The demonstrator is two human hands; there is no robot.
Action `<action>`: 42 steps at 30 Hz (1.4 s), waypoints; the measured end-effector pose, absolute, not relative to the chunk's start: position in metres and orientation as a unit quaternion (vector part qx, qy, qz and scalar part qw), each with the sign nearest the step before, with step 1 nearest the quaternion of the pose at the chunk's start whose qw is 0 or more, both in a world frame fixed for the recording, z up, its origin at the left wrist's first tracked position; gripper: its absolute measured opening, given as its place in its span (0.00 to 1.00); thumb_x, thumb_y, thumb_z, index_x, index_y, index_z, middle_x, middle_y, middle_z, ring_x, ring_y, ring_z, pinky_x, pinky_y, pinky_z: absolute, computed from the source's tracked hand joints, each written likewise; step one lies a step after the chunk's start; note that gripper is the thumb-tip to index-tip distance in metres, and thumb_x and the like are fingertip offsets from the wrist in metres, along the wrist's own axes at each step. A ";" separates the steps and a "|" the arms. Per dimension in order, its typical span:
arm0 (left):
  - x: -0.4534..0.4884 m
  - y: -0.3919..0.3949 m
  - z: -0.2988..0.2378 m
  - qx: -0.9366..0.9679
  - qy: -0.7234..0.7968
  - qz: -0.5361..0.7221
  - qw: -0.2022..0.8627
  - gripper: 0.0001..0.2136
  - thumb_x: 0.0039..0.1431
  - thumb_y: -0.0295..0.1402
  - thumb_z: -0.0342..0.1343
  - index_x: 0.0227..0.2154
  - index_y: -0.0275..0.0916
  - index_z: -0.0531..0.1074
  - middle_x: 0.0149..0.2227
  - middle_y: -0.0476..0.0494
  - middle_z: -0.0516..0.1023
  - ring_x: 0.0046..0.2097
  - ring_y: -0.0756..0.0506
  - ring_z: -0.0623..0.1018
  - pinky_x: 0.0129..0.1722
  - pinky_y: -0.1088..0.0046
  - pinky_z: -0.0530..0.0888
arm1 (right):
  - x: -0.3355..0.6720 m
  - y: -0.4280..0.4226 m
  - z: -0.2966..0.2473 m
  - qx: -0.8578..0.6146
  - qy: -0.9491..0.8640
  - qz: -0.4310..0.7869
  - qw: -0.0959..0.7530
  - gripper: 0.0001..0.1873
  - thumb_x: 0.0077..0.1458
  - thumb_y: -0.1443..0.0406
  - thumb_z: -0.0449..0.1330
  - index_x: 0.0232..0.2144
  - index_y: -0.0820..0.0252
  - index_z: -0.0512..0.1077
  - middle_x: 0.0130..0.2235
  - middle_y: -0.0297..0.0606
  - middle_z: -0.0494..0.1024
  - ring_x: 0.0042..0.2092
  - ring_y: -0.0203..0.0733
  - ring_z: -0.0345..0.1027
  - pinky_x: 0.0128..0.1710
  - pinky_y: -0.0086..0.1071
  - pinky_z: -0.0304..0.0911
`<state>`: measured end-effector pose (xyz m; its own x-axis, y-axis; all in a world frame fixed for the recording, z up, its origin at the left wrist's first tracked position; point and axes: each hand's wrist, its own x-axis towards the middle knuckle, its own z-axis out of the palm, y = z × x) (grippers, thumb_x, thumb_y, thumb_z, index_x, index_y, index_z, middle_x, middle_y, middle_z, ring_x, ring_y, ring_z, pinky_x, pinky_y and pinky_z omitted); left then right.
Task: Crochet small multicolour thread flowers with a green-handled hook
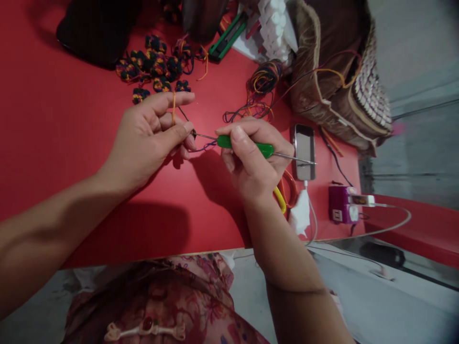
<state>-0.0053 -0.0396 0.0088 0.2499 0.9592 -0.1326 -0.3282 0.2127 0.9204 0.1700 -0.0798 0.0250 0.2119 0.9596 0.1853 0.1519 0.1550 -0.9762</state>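
Note:
My right hand point(254, 153) grips a green-handled crochet hook point(265, 150), metal shafts sticking out at both ends of the handle. Its left end reaches a small dark piece of yarn work point(193, 134), pinched between the thumb and fingers of my left hand point(154, 134). An orange strand of yarn point(174, 107) is looped round my raised left index finger. Purple yarn point(206, 145) hangs just below the hook's shaft. Beyond my left hand lies a cluster of small multicoloured crocheted pieces point(158, 64). The hook's very tip is hidden at the yarn work.
On the red table point(143, 224) are a tangled yarn bundle point(265, 79), a green box cutter point(227, 37), a phone point(304, 150) on a cable, scissors point(287, 188) with orange and yellow handles, and a purple plug adapter point(340, 204). A brown bag point(311, 95) stands at the right.

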 end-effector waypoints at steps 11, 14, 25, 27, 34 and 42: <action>-0.006 -0.039 0.008 0.404 0.396 0.472 0.676 0.27 0.62 0.30 0.75 0.62 0.37 0.76 0.27 0.53 0.85 0.25 0.49 0.78 0.28 0.69 0.70 | 0.178 -0.080 0.027 -0.538 -0.567 0.339 0.524 0.09 0.68 0.54 0.70 0.34 0.39 0.86 0.32 0.36 0.78 0.35 0.51 0.76 0.41 0.50 0.74; -0.006 -0.039 0.007 0.397 0.384 0.472 0.687 0.27 0.63 0.32 0.76 0.63 0.38 0.76 0.28 0.52 0.85 0.26 0.48 0.78 0.29 0.69 0.71 | 0.184 -0.080 0.033 -0.565 -0.594 0.362 0.443 0.10 0.69 0.50 0.69 0.35 0.38 0.86 0.34 0.40 0.80 0.44 0.58 0.80 0.45 0.53 0.77; -0.009 -0.033 0.003 0.277 0.286 0.444 0.803 0.20 0.63 0.32 0.75 0.55 0.40 0.77 0.30 0.54 0.83 0.31 0.50 0.80 0.34 0.73 0.75 | 0.170 -0.080 0.022 -0.546 -0.566 0.467 0.405 0.12 0.65 0.51 0.75 0.48 0.43 0.83 0.50 0.46 0.85 0.62 0.60 0.76 0.41 0.43 0.81; -0.007 -0.036 0.005 0.270 0.283 0.453 0.801 0.23 0.60 0.30 0.76 0.56 0.40 0.76 0.29 0.56 0.82 0.31 0.50 0.79 0.34 0.74 0.75 | 0.170 -0.080 0.018 -0.547 -0.571 0.456 0.408 0.14 0.66 0.51 0.74 0.50 0.43 0.83 0.53 0.47 0.84 0.63 0.59 0.76 0.42 0.41 0.81; -0.003 -0.036 0.005 0.414 0.306 0.518 0.683 0.21 0.61 0.31 0.77 0.56 0.42 0.81 0.30 0.54 0.80 0.29 0.51 0.76 0.34 0.72 0.74 | 0.172 -0.079 0.006 -0.535 -0.662 0.341 0.399 0.15 0.74 0.50 0.64 0.57 0.42 0.82 0.54 0.46 0.86 0.61 0.58 0.78 0.55 0.48 0.80; -0.006 -0.031 0.005 0.442 0.322 0.525 0.653 0.18 0.60 0.25 0.71 0.53 0.44 0.84 0.26 0.53 0.78 0.26 0.49 0.72 0.27 0.69 0.66 | 0.170 -0.081 0.001 -0.448 -0.665 0.164 0.575 0.09 0.75 0.58 0.64 0.46 0.47 0.86 0.38 0.35 0.87 0.32 0.42 0.78 0.42 0.42 0.80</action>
<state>-0.0060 -0.0314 0.0047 0.2425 0.9692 0.0432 -0.4004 0.0595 0.9144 0.1703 -0.0806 0.0009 0.0627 0.7842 0.6173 0.4079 0.5444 -0.7330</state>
